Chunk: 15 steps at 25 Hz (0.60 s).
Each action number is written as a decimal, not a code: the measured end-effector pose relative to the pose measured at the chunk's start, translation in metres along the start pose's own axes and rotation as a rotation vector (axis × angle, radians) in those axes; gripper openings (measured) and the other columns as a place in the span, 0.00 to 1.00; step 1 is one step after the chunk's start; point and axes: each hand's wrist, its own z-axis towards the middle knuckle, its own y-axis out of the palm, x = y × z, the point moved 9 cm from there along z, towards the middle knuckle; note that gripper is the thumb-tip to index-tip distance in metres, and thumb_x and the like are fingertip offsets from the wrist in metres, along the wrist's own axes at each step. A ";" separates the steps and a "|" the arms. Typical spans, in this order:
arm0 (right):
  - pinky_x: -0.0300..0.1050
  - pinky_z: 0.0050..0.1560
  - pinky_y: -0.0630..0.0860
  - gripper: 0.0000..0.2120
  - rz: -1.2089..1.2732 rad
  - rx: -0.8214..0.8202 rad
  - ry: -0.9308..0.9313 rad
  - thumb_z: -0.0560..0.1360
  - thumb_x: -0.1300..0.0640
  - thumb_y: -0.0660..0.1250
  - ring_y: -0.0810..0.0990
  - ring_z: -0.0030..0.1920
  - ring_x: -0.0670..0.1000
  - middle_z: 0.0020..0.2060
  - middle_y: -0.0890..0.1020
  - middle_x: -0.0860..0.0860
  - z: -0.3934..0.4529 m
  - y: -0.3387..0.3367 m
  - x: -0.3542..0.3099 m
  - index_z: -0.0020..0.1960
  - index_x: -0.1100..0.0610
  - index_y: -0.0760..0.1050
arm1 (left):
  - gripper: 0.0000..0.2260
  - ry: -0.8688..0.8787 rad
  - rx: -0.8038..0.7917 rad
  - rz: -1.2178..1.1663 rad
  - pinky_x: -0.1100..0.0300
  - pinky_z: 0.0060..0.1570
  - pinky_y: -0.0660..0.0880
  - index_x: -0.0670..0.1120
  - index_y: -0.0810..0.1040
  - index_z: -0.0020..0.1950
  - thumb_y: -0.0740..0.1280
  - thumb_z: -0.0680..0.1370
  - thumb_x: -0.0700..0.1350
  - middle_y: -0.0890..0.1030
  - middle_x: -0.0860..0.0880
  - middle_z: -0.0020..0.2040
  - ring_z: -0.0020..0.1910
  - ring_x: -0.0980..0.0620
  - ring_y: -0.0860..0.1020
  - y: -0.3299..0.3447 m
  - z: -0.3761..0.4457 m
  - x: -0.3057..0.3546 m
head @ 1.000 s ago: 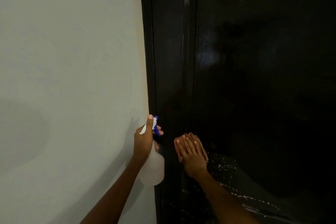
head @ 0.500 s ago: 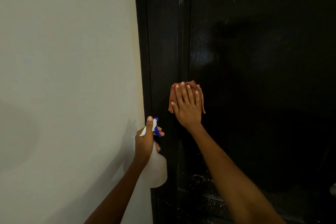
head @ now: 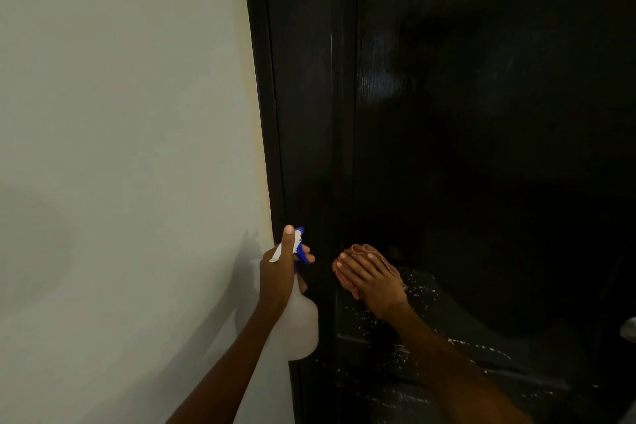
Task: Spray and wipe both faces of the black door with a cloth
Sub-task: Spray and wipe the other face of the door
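Note:
The glossy black door (head: 481, 148) fills the right half of the view, its lower panel speckled with white spray droplets. My right hand (head: 373, 280) presses an orange checked cloth (head: 364, 249) flat against the door near its left stile, low down; most of the cloth is hidden under my fingers. My left hand (head: 278, 272) grips the neck of a translucent white spray bottle (head: 301, 327) with a blue and white trigger head, held upright just left of the door edge, thumb pointing up.
A plain pale wall (head: 120, 148) covers the left half, meeting the black door frame (head: 268, 113). A small pale object (head: 629, 329) shows at the far right edge.
My right hand with the cloth was low, slid up the door half a second ago, and has come back down to the low spot. The left hand and bottle stayed put.

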 end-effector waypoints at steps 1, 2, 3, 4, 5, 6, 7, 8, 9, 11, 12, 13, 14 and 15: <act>0.55 0.75 0.24 0.44 -0.017 0.026 0.003 0.80 0.45 0.65 0.27 0.78 0.53 0.82 0.41 0.51 -0.004 -0.008 0.006 0.83 0.48 0.38 | 0.41 -0.018 -0.044 -0.013 0.54 0.34 0.79 0.38 0.80 0.51 0.67 0.65 0.76 0.85 0.43 0.42 0.37 0.46 0.82 0.003 0.003 -0.003; 0.55 0.76 0.25 0.41 -0.014 0.074 0.039 0.81 0.43 0.62 0.32 0.80 0.53 0.83 0.44 0.51 -0.008 -0.021 0.015 0.83 0.48 0.40 | 0.42 -0.036 -0.100 -0.018 0.57 0.30 0.80 0.37 0.79 0.52 0.69 0.63 0.76 0.85 0.45 0.41 0.35 0.49 0.83 0.006 0.009 -0.007; 0.55 0.77 0.27 0.38 0.002 0.144 0.104 0.82 0.42 0.59 0.37 0.81 0.54 0.83 0.47 0.52 -0.014 -0.038 0.031 0.83 0.47 0.42 | 0.40 -0.048 -0.137 -0.022 0.59 0.27 0.79 0.34 0.78 0.54 0.69 0.67 0.71 0.85 0.44 0.40 0.34 0.50 0.84 0.010 0.011 -0.009; 0.56 0.78 0.29 0.36 0.027 0.223 0.192 0.83 0.40 0.55 0.41 0.82 0.55 0.83 0.47 0.52 -0.020 -0.056 0.054 0.83 0.47 0.42 | 0.33 -0.054 -0.134 -0.005 0.61 0.26 0.79 0.31 0.76 0.56 0.65 0.76 0.64 0.84 0.44 0.40 0.33 0.52 0.84 0.011 0.012 -0.011; 0.57 0.78 0.30 0.35 0.069 0.313 0.308 0.83 0.39 0.51 0.43 0.82 0.56 0.83 0.45 0.53 -0.030 -0.077 0.083 0.83 0.47 0.40 | 0.25 -0.055 -0.138 -0.008 0.62 0.24 0.78 0.31 0.75 0.56 0.58 0.82 0.55 0.84 0.44 0.39 0.32 0.52 0.84 0.013 0.012 -0.013; 0.57 0.78 0.31 0.35 0.137 0.400 0.456 0.83 0.38 0.49 0.44 0.82 0.57 0.83 0.42 0.53 -0.044 -0.097 0.116 0.83 0.47 0.38 | 0.22 -0.061 -0.151 -0.003 0.62 0.24 0.78 0.32 0.76 0.54 0.52 0.85 0.49 0.84 0.46 0.37 0.31 0.52 0.83 0.014 0.013 -0.015; 0.58 0.79 0.32 0.35 0.235 0.476 0.629 0.83 0.37 0.47 0.42 0.82 0.58 0.83 0.40 0.54 -0.061 -0.111 0.151 0.83 0.48 0.36 | 0.21 -0.068 -0.163 -0.011 0.62 0.24 0.77 0.34 0.76 0.51 0.51 0.85 0.48 0.84 0.48 0.35 0.31 0.52 0.83 0.015 0.014 -0.017; 0.60 0.79 0.34 0.36 0.335 0.551 0.801 0.83 0.37 0.47 0.40 0.82 0.58 0.82 0.39 0.55 -0.080 -0.121 0.179 0.83 0.49 0.34 | 0.21 -0.055 -0.154 -0.015 0.61 0.24 0.78 0.36 0.77 0.50 0.51 0.84 0.50 0.85 0.50 0.35 0.31 0.52 0.83 0.013 0.016 -0.015; 0.62 0.79 0.36 0.36 0.417 0.614 0.940 0.84 0.37 0.47 0.39 0.82 0.59 0.82 0.39 0.57 -0.093 -0.127 0.196 0.83 0.51 0.34 | 0.23 -0.034 -0.147 -0.042 0.61 0.25 0.78 0.35 0.77 0.50 0.54 0.82 0.54 0.85 0.50 0.35 0.32 0.52 0.83 0.013 0.014 -0.011; 0.65 0.79 0.38 0.36 0.484 0.669 1.046 0.85 0.39 0.48 0.38 0.81 0.61 0.82 0.40 0.60 -0.094 -0.133 0.193 0.83 0.54 0.36 | 0.31 0.000 -0.134 -0.060 0.61 0.25 0.78 0.33 0.77 0.53 0.60 0.75 0.63 0.85 0.50 0.36 0.32 0.51 0.83 0.016 0.011 -0.007; 0.65 0.78 0.36 0.36 0.500 0.650 1.026 0.85 0.39 0.49 0.38 0.81 0.62 0.82 0.39 0.60 -0.083 -0.131 0.181 0.83 0.54 0.37 | 0.34 0.005 -0.096 -0.039 0.61 0.25 0.77 0.34 0.79 0.54 0.61 0.74 0.67 0.84 0.49 0.36 0.31 0.51 0.82 0.017 0.008 -0.007; 0.64 0.78 0.32 0.36 0.504 0.606 0.961 0.85 0.40 0.49 0.36 0.81 0.61 0.81 0.37 0.60 -0.067 -0.124 0.164 0.83 0.53 0.36 | 0.34 0.011 -0.050 -0.014 0.61 0.25 0.76 0.37 0.80 0.52 0.61 0.75 0.69 0.83 0.48 0.36 0.31 0.51 0.81 0.016 0.004 -0.006; 0.62 0.76 0.28 0.36 0.478 0.538 0.851 0.84 0.40 0.50 0.33 0.80 0.60 0.81 0.34 0.58 -0.051 -0.111 0.141 0.83 0.51 0.34 | 0.33 0.016 -0.028 0.004 0.59 0.25 0.76 0.39 0.81 0.51 0.61 0.75 0.71 0.83 0.47 0.37 0.31 0.50 0.79 0.017 0.001 -0.009; 0.60 0.75 0.25 0.38 0.427 0.443 0.693 0.84 0.41 0.53 0.31 0.80 0.58 0.80 0.31 0.55 -0.033 -0.095 0.114 0.82 0.49 0.33 | 0.34 0.014 -0.028 0.009 0.59 0.25 0.76 0.39 0.81 0.51 0.62 0.74 0.72 0.83 0.46 0.39 0.31 0.49 0.79 0.020 0.000 -0.011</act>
